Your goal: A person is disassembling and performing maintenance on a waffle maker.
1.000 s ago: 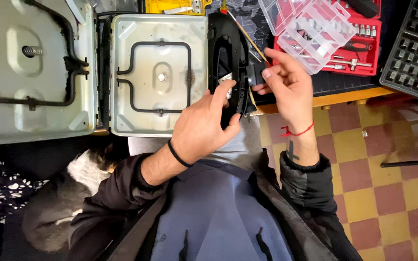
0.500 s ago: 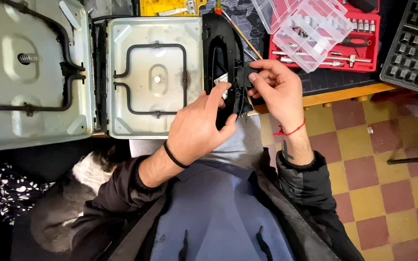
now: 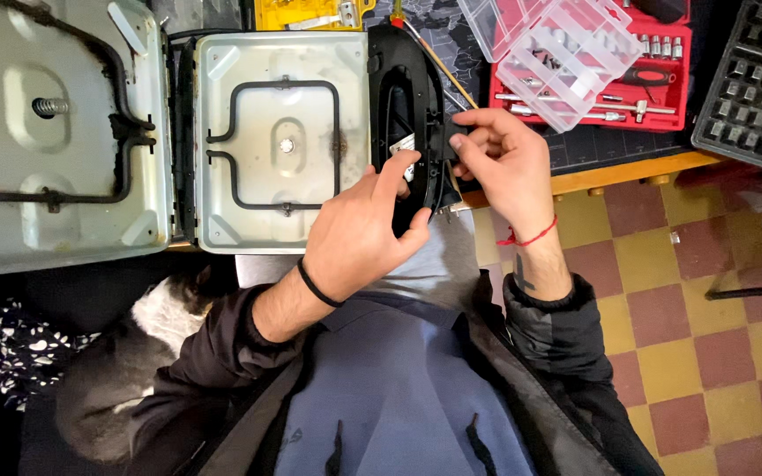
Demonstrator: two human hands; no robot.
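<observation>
Head view of a person seated at a bench with an opened waffle iron. The black handle housing (image 3: pixel 403 115) stands on edge at the right side of the right metal shell (image 3: pixel 280 141), touching it, between the two hands. The left hand (image 3: pixel 359 234) lies against the housing's lower part, its fingers reaching up onto the inner face and its thumb curled round the near edge; the fingers press on the housing rather than close about it. The right hand (image 3: pixel 504 163) meets the housing from the right, thumb and forefinger pinched together on a small black piece at its rim; what exactly is pinched cannot be told. A thin yellowish wire (image 3: pixel 443 66) runs from the housing up and back over the bench.

The shell carries a looped heating element (image 3: pixel 249 145). A second shell (image 3: pixel 55 141) lies open just left of it. Behind the right hand stand a clear plastic organiser (image 3: pixel 544 44) over a red tool case (image 3: pixel 654 79); a black waffle plate (image 3: pixel 756 88) lies at far right. A furry animal (image 3: pixel 125 370) lies by the left sleeve.
</observation>
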